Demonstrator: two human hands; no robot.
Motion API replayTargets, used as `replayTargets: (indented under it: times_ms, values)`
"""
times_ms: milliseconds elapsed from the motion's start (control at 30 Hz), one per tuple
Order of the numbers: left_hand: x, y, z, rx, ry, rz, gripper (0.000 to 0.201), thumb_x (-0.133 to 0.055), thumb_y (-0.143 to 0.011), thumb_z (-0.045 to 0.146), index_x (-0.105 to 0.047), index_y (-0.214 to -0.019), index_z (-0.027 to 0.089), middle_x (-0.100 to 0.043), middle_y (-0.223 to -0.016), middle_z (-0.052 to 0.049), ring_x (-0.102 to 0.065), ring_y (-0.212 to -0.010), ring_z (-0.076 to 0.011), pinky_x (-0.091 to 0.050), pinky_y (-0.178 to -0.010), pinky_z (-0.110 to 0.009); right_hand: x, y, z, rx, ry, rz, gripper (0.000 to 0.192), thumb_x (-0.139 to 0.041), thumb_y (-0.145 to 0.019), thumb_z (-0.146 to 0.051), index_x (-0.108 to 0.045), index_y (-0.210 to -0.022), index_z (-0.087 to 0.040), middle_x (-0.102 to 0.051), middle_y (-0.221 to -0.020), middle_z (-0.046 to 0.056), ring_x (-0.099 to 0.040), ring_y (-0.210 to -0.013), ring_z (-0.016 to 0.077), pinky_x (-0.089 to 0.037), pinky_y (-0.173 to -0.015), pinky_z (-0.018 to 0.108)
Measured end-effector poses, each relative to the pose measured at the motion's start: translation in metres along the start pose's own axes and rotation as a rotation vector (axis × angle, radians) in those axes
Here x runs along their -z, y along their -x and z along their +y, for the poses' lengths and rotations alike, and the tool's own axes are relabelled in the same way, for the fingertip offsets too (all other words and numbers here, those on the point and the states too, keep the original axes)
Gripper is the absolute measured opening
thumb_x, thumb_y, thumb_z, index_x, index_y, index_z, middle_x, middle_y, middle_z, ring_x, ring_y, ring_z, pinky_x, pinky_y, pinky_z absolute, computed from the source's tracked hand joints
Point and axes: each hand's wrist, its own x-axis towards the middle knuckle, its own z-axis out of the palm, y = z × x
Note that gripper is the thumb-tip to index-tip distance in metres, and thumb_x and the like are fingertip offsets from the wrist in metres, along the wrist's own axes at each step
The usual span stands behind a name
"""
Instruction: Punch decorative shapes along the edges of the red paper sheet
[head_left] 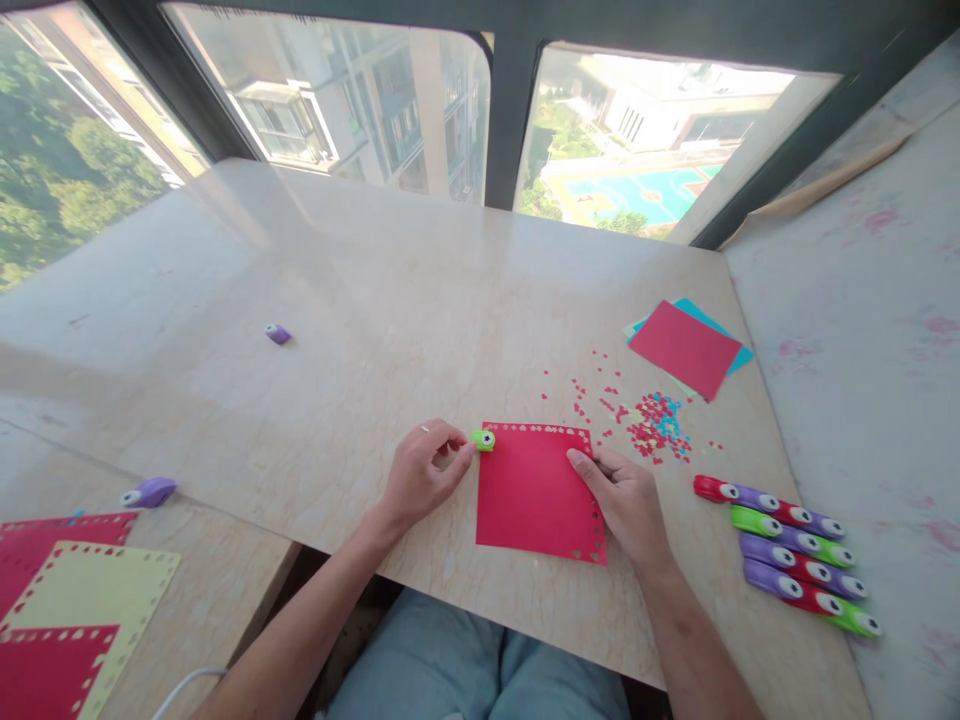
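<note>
A red sheet of paper (536, 490) with small punched shapes along its top and right edges lies in front of me. My right hand (626, 500) grips its right edge, thumb on top and fingers beneath. At the sheet's upper left edge sits a small green craft punch (484, 440) with a dark star mark on its white face. My left hand (431, 465) pinches the outer end of this punch, its fingers curled. Tiny punched confetti (652, 425) in red, blue and pale tones is scattered beyond the sheet to the right.
Rows of colored craft punches (795, 555) stand at the right. Behind them lies a stack of colored paper (686, 348). Purple punches rest at the far left (277, 334) and near left (148, 492). Punched sheets (97, 590) lie at lower left. Windows border the back; a wall rises right.
</note>
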Motion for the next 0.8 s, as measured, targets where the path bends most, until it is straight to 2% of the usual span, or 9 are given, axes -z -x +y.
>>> replayTargets:
  times_ms: [67,133,233,300,367,433,533,800]
  values:
    - [0.003,-0.002,0.002,0.089,0.044,0.024,0.026,-0.056,-0.088,0.038,-0.056,-0.072,0.018,-0.058,-0.067,-0.001,-0.05,-0.061,-0.0117,-0.039,-0.06,-0.025,0.0,0.0,0.0,0.005,0.012,-0.006,0.044,-0.061,-0.081,-0.058,-0.064,-0.069,-0.016,-0.055,-0.057,0.0,-0.048,-0.053,0.0145,-0.035,-0.045,0.023]
    - [0.008,-0.009,0.004,0.215,0.084,-0.027,0.035,-0.058,-0.085,0.046,-0.052,-0.066,0.018,-0.053,-0.06,0.001,-0.046,-0.056,-0.0106,-0.035,-0.053,-0.023,0.0,0.0,0.0,0.016,0.018,-0.008,0.045,-0.06,-0.081,-0.059,-0.065,-0.069,-0.016,-0.055,-0.056,0.0,-0.048,-0.052,0.0147,-0.035,-0.045,0.023]
    - [0.018,-0.028,0.007,0.45,0.156,-0.297,0.049,-0.059,-0.08,0.059,-0.043,-0.057,0.019,-0.045,-0.052,0.002,-0.04,-0.046,-0.0086,-0.027,-0.044,-0.022,0.0,0.0,0.0,0.039,0.023,0.006,0.046,-0.06,-0.08,-0.06,-0.065,-0.068,-0.015,-0.054,-0.056,0.0,-0.048,-0.052,0.0148,-0.034,-0.044,0.023]
    - [0.023,-0.042,0.007,0.58,0.184,-0.484,0.053,-0.059,-0.077,0.064,-0.042,-0.055,0.019,-0.044,-0.049,0.002,-0.036,-0.041,-0.0076,-0.022,-0.039,-0.022,0.0,0.0,0.0,0.049,0.028,0.014,0.047,-0.06,-0.08,-0.061,-0.065,-0.068,-0.016,-0.054,-0.055,0.0,-0.048,-0.051,0.0147,-0.034,-0.044,0.023]
    - [0.026,-0.053,0.007,0.642,0.196,-0.596,0.054,-0.062,-0.073,0.065,-0.045,-0.055,0.018,-0.045,-0.049,0.002,-0.034,-0.039,-0.0065,-0.019,-0.037,-0.021,0.0,0.0,-0.001,0.057,0.033,0.019,0.047,-0.06,-0.08,-0.061,-0.065,-0.068,-0.016,-0.054,-0.055,0.0,-0.049,-0.052,0.0148,-0.034,-0.044,0.023]
    - [0.027,-0.058,0.008,0.66,0.207,-0.658,0.053,-0.066,-0.071,0.064,-0.046,-0.054,0.018,-0.047,-0.049,0.001,-0.031,-0.038,-0.0055,-0.017,-0.037,-0.021,0.0,0.0,-0.001,0.063,0.038,0.021,0.047,-0.06,-0.08,-0.061,-0.064,-0.068,-0.016,-0.055,-0.056,0.0,-0.049,-0.053,0.015,-0.035,-0.044,0.023]
    - [0.026,-0.06,0.012,0.681,0.23,-0.697,0.05,-0.07,-0.069,0.059,-0.046,-0.052,0.018,-0.048,-0.047,0.001,-0.029,-0.035,-0.005,-0.016,-0.036,-0.021,-0.001,0.0,-0.001,0.069,0.034,0.019,0.047,-0.059,-0.08,-0.061,-0.065,-0.069,-0.016,-0.056,-0.058,0.001,-0.049,-0.054,0.0153,-0.035,-0.045,0.023]
    - [0.022,-0.061,0.017,0.759,0.351,-0.624,0.038,-0.077,-0.065,0.044,-0.05,-0.056,0.018,-0.046,-0.046,0.003,-0.029,-0.035,-0.0049,-0.014,-0.035,-0.021,-0.001,-0.001,0.001,0.087,0.035,0.017,0.047,-0.058,-0.08,-0.062,-0.065,-0.071,-0.017,-0.055,-0.057,0.0,-0.049,-0.055,0.0161,-0.036,-0.047,0.024]
